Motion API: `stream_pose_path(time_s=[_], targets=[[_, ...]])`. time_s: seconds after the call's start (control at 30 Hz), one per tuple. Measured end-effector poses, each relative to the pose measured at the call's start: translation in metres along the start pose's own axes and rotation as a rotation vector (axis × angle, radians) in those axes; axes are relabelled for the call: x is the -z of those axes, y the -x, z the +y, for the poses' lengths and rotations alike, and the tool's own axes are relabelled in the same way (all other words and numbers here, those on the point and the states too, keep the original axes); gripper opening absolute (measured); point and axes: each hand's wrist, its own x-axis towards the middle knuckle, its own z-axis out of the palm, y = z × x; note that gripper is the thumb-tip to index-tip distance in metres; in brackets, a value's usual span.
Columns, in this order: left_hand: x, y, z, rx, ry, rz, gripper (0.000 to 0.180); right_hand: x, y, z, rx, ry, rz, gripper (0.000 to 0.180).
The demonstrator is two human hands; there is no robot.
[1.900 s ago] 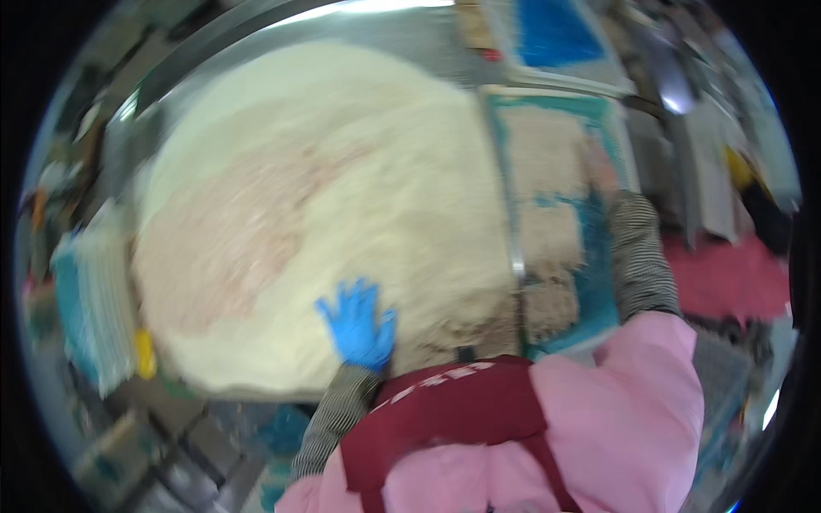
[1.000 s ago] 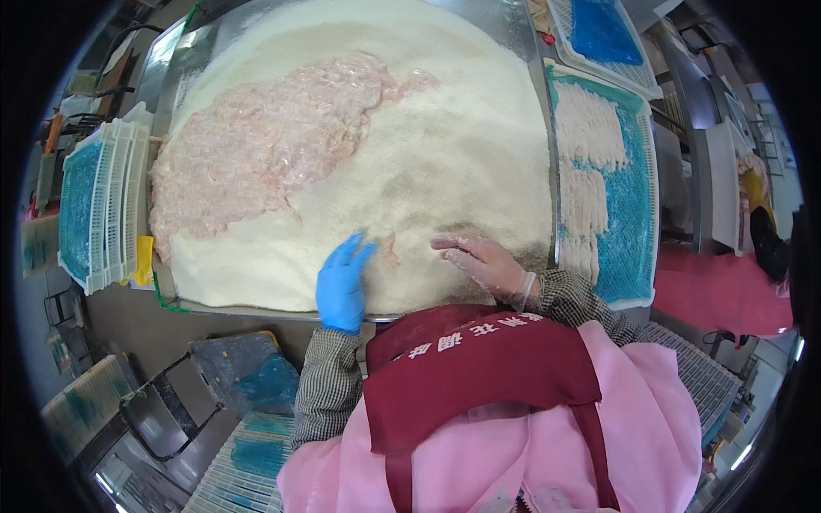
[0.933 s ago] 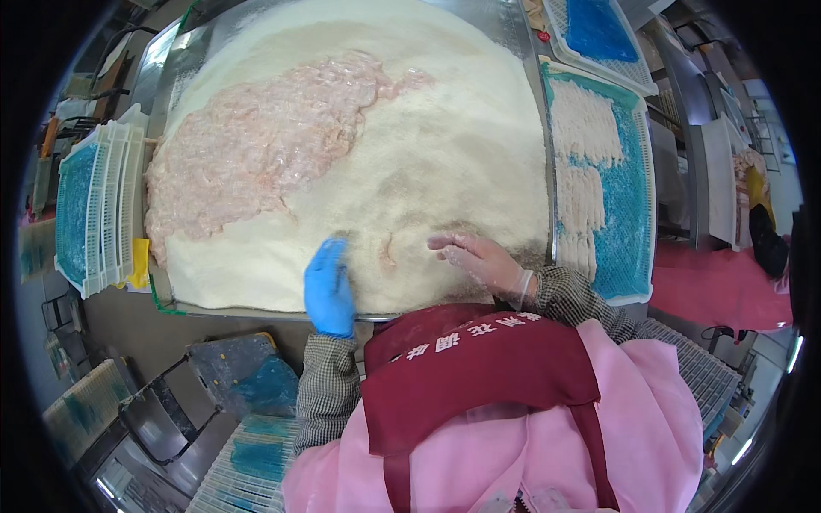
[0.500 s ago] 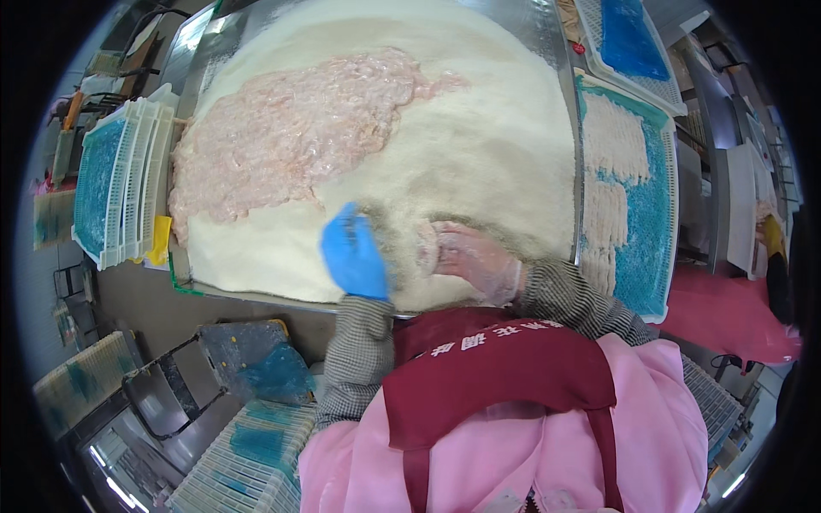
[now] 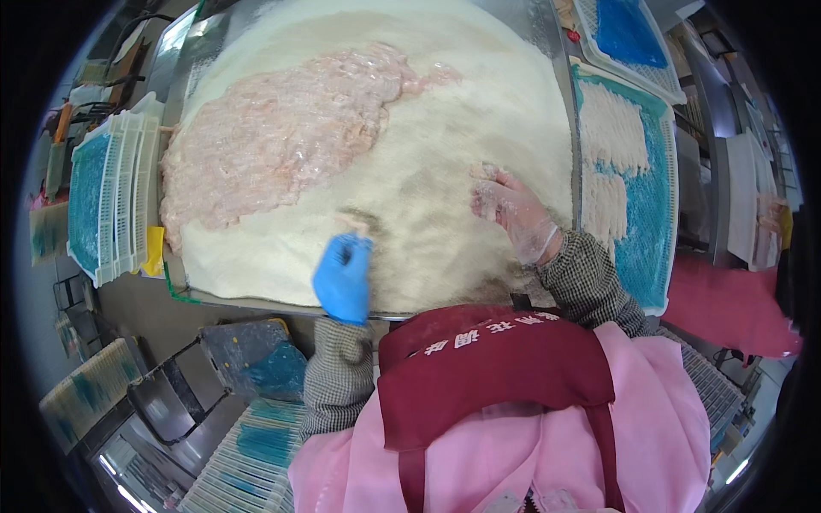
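Note:
My left hand (image 5: 344, 275), in a blue glove, is closed with its fingertips together at a small pale pink strip of raw meat (image 5: 352, 224), just above the powder. To the right, my right hand (image 5: 513, 212), in a clear glove dusted white, rests on the powder with its fingers somewhat bent and apart, and nothing shows in it. Off-white powder (image 5: 445, 128) covers the wide metal-edged table. A large wet heap of pink raw meat (image 5: 274, 137) lies on the powder at the far left.
Right of the table, a white tray with a teal mesh lining (image 5: 643, 248) bears rows of coated strips (image 5: 611, 128). Beyond it is another tray with a blue lining (image 5: 631, 34). Upright trays (image 5: 128, 197) stand by the left edge. A person in red (image 5: 727, 308) is at the right.
My right hand has moved away and to the right, from beside my left hand. The left hand has come slightly nearer and left, and a strip now shows at its fingertips.

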Motion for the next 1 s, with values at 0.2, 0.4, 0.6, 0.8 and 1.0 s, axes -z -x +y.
stream_pose_path(time_s=[0.2, 0.4, 0.6, 0.8, 1.0], targets=[[-0.006, 0.060, -0.016, -0.041, -0.202, -0.331, 0.043, 0.005, 0.020, 0.002, 0.706, 0.957, 0.234, 0.043], [-0.016, 0.040, -0.040, 0.151, -0.002, -0.162, 0.044, -0.024, 0.050, 0.033, 0.008, 0.621, -0.198, 0.048], [-0.065, 0.026, -0.013, -0.292, -0.044, -0.044, 0.039, -0.047, 0.025, 0.090, -0.110, 0.114, -0.196, 0.049], [-0.112, 0.029, 0.016, -0.486, -0.156, -0.039, 0.059, -0.082, 0.039, 0.031, -0.058, -0.101, -0.423, 0.054], [-0.126, -0.013, 0.057, -0.605, -0.135, -0.087, 0.060, -0.037, 0.018, 0.046, 0.073, -0.320, -0.488, 0.059]])
